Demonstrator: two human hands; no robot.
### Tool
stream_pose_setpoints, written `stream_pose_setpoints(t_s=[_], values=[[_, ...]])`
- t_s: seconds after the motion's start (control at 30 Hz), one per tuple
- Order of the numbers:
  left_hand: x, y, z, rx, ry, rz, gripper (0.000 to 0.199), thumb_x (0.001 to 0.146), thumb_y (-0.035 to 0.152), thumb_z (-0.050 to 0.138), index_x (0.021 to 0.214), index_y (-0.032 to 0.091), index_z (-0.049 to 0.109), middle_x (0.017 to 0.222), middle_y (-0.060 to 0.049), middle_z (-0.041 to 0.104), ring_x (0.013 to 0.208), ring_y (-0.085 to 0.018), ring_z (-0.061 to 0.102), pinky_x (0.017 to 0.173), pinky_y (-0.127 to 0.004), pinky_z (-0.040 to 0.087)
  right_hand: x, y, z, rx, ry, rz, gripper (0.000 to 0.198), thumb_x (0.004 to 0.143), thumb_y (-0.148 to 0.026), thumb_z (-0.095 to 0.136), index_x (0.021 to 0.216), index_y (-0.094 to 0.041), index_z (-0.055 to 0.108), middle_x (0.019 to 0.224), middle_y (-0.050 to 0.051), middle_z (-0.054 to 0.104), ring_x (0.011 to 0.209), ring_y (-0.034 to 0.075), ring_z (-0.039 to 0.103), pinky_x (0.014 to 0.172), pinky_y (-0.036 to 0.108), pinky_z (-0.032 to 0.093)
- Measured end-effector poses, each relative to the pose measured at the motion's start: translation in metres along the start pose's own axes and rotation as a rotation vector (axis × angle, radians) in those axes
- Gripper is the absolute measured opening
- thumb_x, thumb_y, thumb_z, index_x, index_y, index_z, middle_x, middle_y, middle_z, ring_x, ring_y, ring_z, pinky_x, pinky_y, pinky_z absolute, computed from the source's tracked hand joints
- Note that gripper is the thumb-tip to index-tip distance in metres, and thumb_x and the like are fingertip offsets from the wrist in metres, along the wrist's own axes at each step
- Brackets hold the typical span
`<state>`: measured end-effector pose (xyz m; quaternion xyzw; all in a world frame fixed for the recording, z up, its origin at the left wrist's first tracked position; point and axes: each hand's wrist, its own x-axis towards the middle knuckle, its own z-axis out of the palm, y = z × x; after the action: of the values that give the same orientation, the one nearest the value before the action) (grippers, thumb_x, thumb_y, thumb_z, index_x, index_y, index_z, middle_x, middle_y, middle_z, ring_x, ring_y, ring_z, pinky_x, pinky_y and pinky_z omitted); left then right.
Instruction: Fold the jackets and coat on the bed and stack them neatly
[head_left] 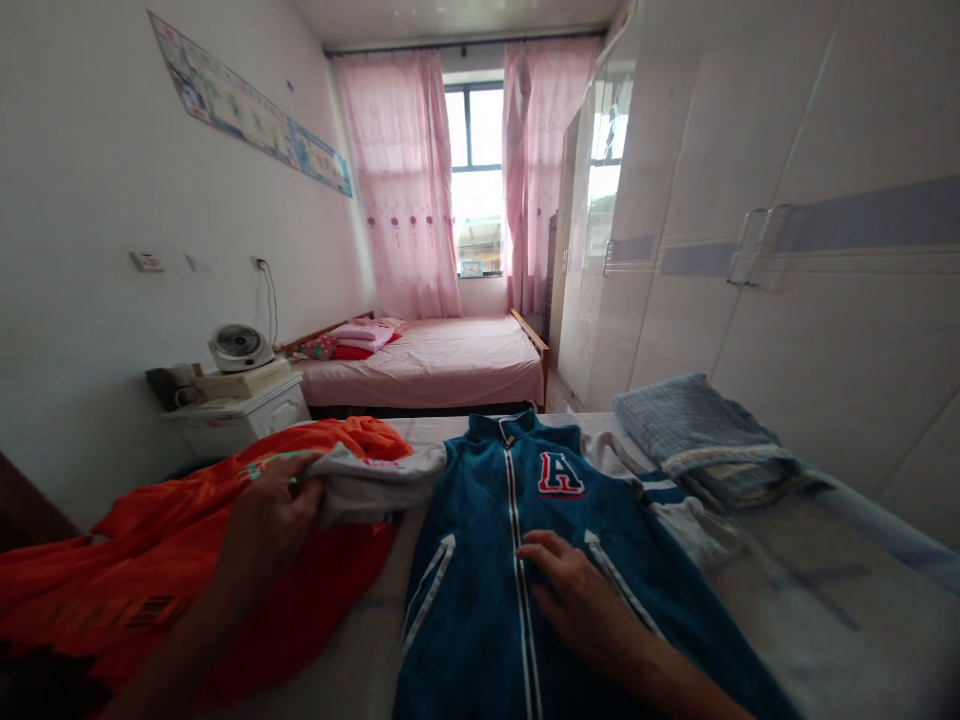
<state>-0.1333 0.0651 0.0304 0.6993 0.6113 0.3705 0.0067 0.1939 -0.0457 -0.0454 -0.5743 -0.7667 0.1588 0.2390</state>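
Observation:
A blue zip-up jacket (pixel 480 560) with a letter A patch (pixel 561 474) lies spread front side up on the bed in front of me. My left hand (pixel 281 500) is closed on the cuff end of its grey sleeve (pixel 382 478), which stretches out to the left. Flat on the jacket's front, beside the white-edged zipper, rests my right hand (pixel 566 580) with its fingers apart. The jacket's other sleeve (pixel 686 515), grey with blue and white bands, lies on the right side. Beneath my left forearm is an orange garment (pixel 150 530).
A folded blue-grey towel or blanket (pixel 705 430) lies at the right of the near bed. Behind stands a pink-sheeted bed (pixel 442 355). At the left a white cabinet (pixel 251 410) carries a small fan (pixel 241 345). A tall white wardrobe (pixel 750 350) lines the right wall.

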Motion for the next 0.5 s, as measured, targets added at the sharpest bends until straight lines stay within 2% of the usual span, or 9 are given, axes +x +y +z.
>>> stream_pose_setpoints(t_s=[0.07, 0.13, 0.2, 0.23, 0.27, 0.3, 0.37, 0.43, 0.5], values=[[0.025, 0.015, -0.008, -0.098, 0.122, -0.044, 0.039, 0.085, 0.031, 0.037, 0.117, 0.015, 0.053, 0.111, -0.007, 0.062, 0.087, -0.021, 0.064, 0.071, -0.031, 0.052, -0.001, 0.012, 0.014, -0.007, 0.03, 0.027, 0.041, 0.081, -0.012, 0.041, 0.118, -0.02, 0.055, 0.129, 0.007, 0.051, 0.12, 0.02, 0.046, 0.102, 0.037, 0.034], [0.043, 0.036, -0.012, -0.187, 0.245, -0.004, 0.035, 0.085, 0.026, 0.037, 0.116, 0.02, 0.053, 0.109, -0.004, 0.061, 0.088, -0.019, 0.062, 0.073, -0.029, 0.05, -0.004, 0.019, 0.02, -0.005, 0.041, 0.022, 0.041, 0.082, -0.013, 0.041, 0.119, -0.021, 0.055, 0.128, 0.007, 0.052, 0.12, 0.02, 0.045, 0.103, 0.037, 0.033], [0.047, 0.062, -0.011, -0.291, 0.329, 0.145, 0.029, 0.082, 0.018, 0.04, 0.104, 0.024, 0.059, 0.105, -0.003, 0.06, 0.096, -0.018, 0.058, 0.082, -0.029, 0.047, -0.006, 0.021, 0.019, 0.029, 0.044, 0.016, 0.039, 0.082, -0.013, 0.042, 0.118, -0.022, 0.056, 0.127, 0.006, 0.052, 0.118, 0.019, 0.047, 0.102, 0.035, 0.034], [0.042, 0.075, -0.01, -0.344, 0.317, 0.26, 0.026, 0.081, 0.015, 0.042, 0.096, 0.024, 0.061, 0.103, -0.003, 0.06, 0.098, -0.017, 0.056, 0.084, -0.029, 0.046, -0.006, 0.02, 0.018, 0.061, 0.051, 0.021, 0.038, 0.082, -0.014, 0.042, 0.117, -0.022, 0.056, 0.125, 0.006, 0.053, 0.115, 0.018, 0.049, 0.101, 0.034, 0.035], [0.033, 0.088, -0.007, -0.382, 0.251, 0.396, 0.025, 0.08, 0.012, 0.043, 0.089, 0.024, 0.063, 0.101, -0.002, 0.06, 0.099, -0.017, 0.055, 0.086, -0.028, 0.045, -0.006, 0.02, 0.016, 0.1, 0.064, 0.031, 0.036, 0.083, -0.015, 0.042, 0.116, -0.022, 0.056, 0.124, 0.005, 0.054, 0.112, 0.018, 0.051, 0.099, 0.033, 0.037], [0.019, 0.099, -0.004, -0.409, 0.131, 0.542, 0.025, 0.079, 0.01, 0.043, 0.083, 0.024, 0.063, 0.1, -0.002, 0.059, 0.1, -0.016, 0.055, 0.086, -0.028, 0.045, -0.006, 0.02, 0.015, 0.146, 0.082, 0.044, 0.035, 0.084, -0.016, 0.042, 0.115, -0.022, 0.056, 0.122, 0.005, 0.055, 0.109, 0.017, 0.053, 0.097, 0.032, 0.038], [-0.016, 0.116, 0.004, -0.4, -0.224, 0.804, 0.029, 0.078, 0.006, 0.044, 0.082, 0.024, 0.066, 0.105, -0.001, 0.059, 0.102, -0.015, 0.055, 0.089, -0.027, 0.044, -0.005, 0.022, 0.013, 0.26, 0.133, 0.083, 0.032, 0.087, -0.021, 0.041, 0.114, -0.023, 0.057, 0.116, 0.005, 0.059, 0.104, 0.017, 0.056, 0.093, 0.032, 0.041], [-0.053, 0.122, 0.015, -0.345, -0.55, 0.92, 0.039, 0.072, 0.001, 0.046, 0.093, 0.027, 0.066, 0.122, 0.001, 0.055, 0.111, -0.015, 0.053, 0.095, -0.025, 0.041, -0.003, 0.029, 0.013, 0.41, 0.218, 0.136, 0.028, 0.088, -0.028, 0.044, 0.111, -0.025, 0.059, 0.111, 0.004, 0.062, 0.103, 0.019, 0.056, 0.091, 0.032, 0.044], [-0.08, 0.115, 0.029, -0.311, -0.691, 0.906, 0.045, 0.068, 0.0, 0.046, 0.099, 0.027, 0.065, 0.129, 0.002, 0.053, 0.111, -0.015, 0.054, 0.094, -0.021, 0.042, -0.003, 0.039, 0.013, 0.529, 0.319, 0.191, 0.026, 0.087, -0.033, 0.049, 0.11, -0.025, 0.059, 0.112, 0.005, 0.061, 0.103, 0.02, 0.056, 0.089, 0.034, 0.046]])
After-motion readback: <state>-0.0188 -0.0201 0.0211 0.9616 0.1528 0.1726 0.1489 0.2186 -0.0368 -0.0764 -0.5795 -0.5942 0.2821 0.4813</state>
